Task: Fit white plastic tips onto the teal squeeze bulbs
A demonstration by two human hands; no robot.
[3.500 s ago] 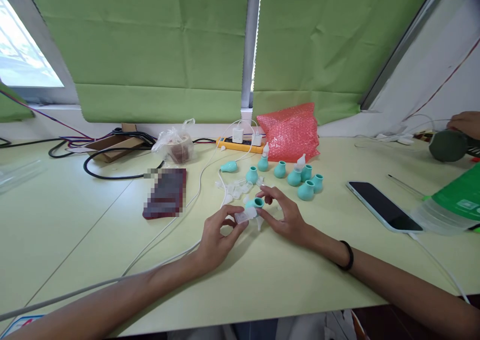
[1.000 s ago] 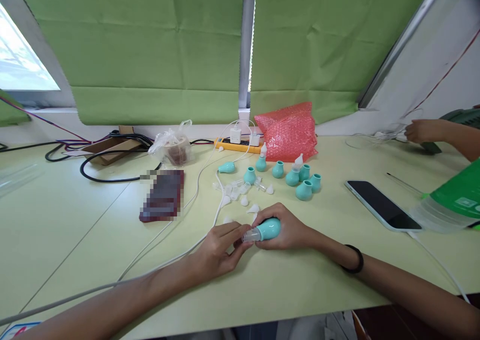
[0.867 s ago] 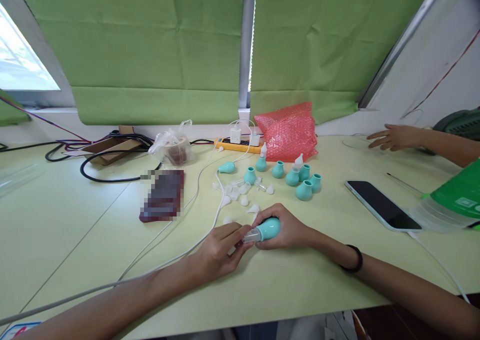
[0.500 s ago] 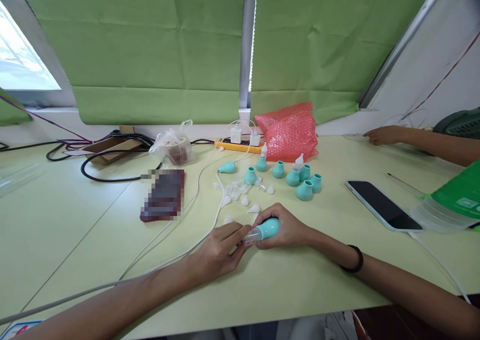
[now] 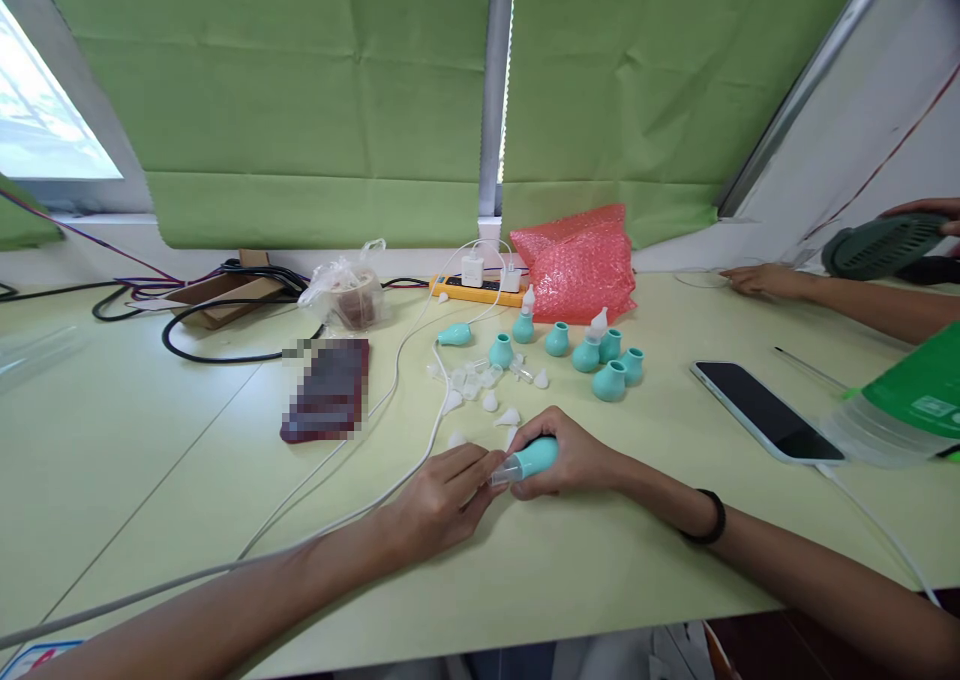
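Both hands (image 5: 439, 500) (image 5: 574, 455) pinch a teal bulb (image 5: 537, 455) on a pale-green desk (image 5: 150, 460) below green blinds (image 5: 300, 110).

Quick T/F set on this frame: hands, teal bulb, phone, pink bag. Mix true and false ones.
1. The right hand grips a teal bulb. True.
2. The left hand pinches the clear tip at the bulb's end. True.
3. The phone lies left of both hands. False: it lies to their right, screen dark.
4. The pink bubble-wrap bag lies between the two hands. False: it is far behind them, beside the power strip.
5. A black band circles the left wrist. False: it is on the right wrist.
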